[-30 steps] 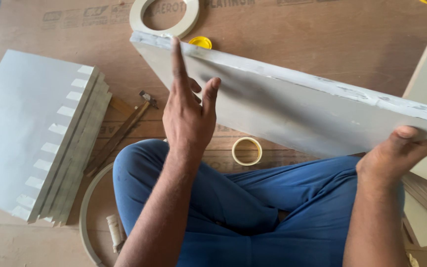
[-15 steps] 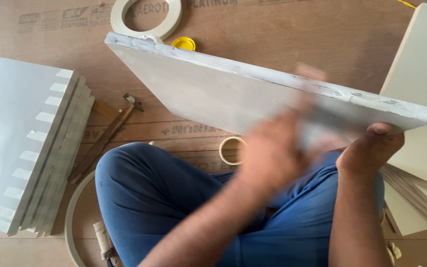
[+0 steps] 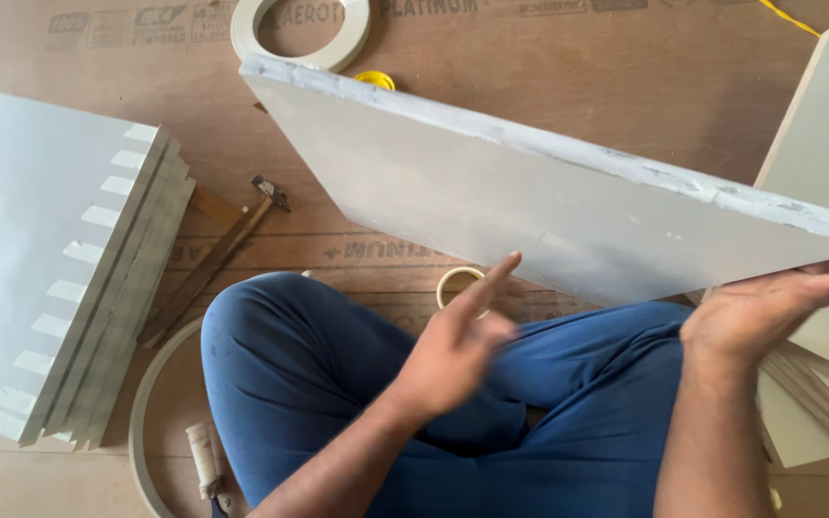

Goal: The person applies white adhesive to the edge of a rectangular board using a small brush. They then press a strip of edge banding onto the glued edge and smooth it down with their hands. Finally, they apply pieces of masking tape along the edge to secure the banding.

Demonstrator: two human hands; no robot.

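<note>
**Grey panel propped on edge over the lap, one hand under it**

Nearest the camera, below the panel, are the person's crossed legs in blue trousers (image 3: pixel 357 384). Just in front of the panel's face the left hand (image 3: pixel 458 345) hangs in the air, blurred, fingers loose and spread, holding nothing and clear of the board. At the panel's right end the right hand (image 3: pixel 765 312) lies flat and open, palm up, under the lower edge, bearing it rather than clasping it.

The grey panel (image 3: pixel 549 206) itself stands tilted on its long edge above the knees, its rough top edge running from upper left down to the right.

Under the panel, just past the knee, a small roll of tape (image 3: pixel 453 283) lies on the brown floor sheet (image 3: pixel 549 67). Left of the panel a hammer (image 3: pixel 213 264) rests, then a stack of notched grey boards (image 3: pixel 50 259). Beyond the panel's top left corner sit a large ring of edge banding (image 3: pixel 299 34) and a yellow cap (image 3: pixel 374 80). Right of the panel lie more pale boards (image 3: pixel 827 125).
</note>
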